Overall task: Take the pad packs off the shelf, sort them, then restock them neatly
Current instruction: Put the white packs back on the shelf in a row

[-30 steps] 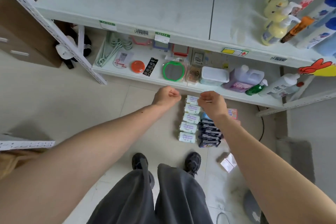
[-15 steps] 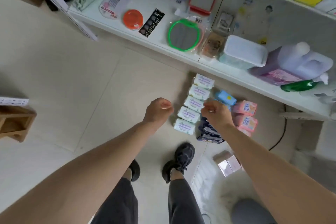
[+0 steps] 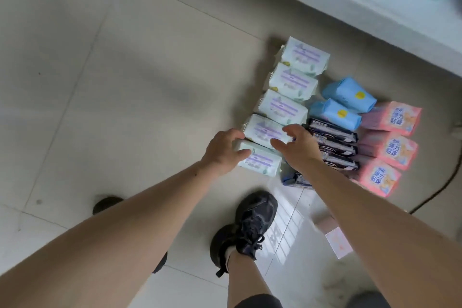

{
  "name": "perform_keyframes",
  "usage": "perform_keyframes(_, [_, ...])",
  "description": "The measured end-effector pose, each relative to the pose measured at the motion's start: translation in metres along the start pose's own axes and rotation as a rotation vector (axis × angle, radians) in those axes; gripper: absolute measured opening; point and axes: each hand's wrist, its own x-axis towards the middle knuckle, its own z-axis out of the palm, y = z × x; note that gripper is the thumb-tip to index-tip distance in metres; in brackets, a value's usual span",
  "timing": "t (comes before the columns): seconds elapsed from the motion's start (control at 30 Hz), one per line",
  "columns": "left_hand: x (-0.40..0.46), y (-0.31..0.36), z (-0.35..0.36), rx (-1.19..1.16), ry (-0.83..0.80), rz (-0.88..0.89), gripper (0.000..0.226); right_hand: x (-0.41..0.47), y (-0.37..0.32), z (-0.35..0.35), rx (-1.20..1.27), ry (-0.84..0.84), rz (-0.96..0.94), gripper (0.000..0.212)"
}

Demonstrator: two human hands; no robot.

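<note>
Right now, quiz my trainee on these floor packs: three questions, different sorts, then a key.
1. How many pale green packs lie in the row?
2. True or false: the pink packs lie farthest right.
3. Which touches the nearest pale green pack? A left hand B right hand C shoe

Key: 1. five; 2. true; 3. A
</note>
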Motion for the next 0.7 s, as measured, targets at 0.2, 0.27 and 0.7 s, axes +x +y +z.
perform_keyframes(0.2, [0.052,-0.038,0.045,-0.201,0.000,-0.246,0.048,0.042,0.037,0.047,-0.082,0.051,0.010,0.051])
perform_keyframes(0.27, [0.062,-0.042,0.053,-0.297,-0.002,-0.302,0.043,0.050,0.042,0.057,-0.098,0.139,0.005,0.049])
perform_keyframes(0.7, [0.084,-0.035,0.068,-0.810,-0.085,-0.567,0.018,0.053,0.042,0.081,0.067,0.356,0.051,0.032])
